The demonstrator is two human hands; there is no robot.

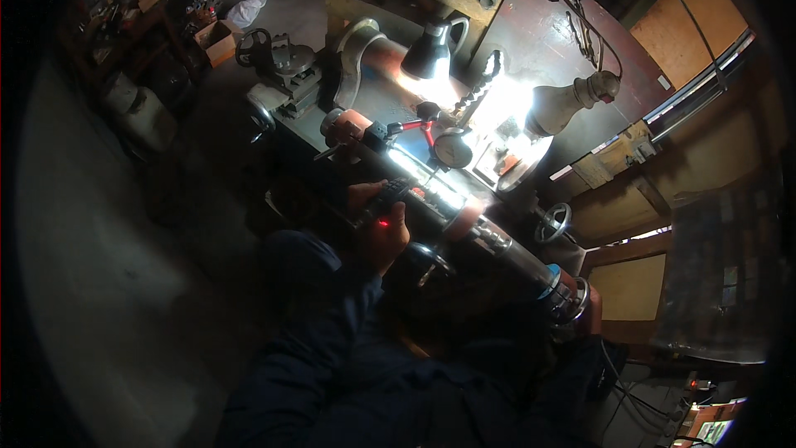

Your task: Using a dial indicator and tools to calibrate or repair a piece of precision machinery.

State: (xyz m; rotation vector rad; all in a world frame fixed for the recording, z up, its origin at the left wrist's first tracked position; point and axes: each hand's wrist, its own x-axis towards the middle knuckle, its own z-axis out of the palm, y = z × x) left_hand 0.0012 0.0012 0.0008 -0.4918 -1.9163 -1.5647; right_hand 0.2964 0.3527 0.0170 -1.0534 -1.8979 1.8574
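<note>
My left hand is closed at the near side of a long machine, its thumb up against a small dark block-like object. A small red light glows beside the thumb. Shadow hides what kind of object it is. A long shiny cylinder lies just beyond this hand, brightly lit. Above it a round dial gauge hangs on a red jointed arm. At the machine's right end, my right hand is at a metal handwheel; its fingers are mostly hidden.
Two work lamps, one dark and one pale, glare over the machine. A crank wheel sits below the cylinder, another handwheel beyond it. A cardboard box stands on the floor at far left. Cables hang at lower right.
</note>
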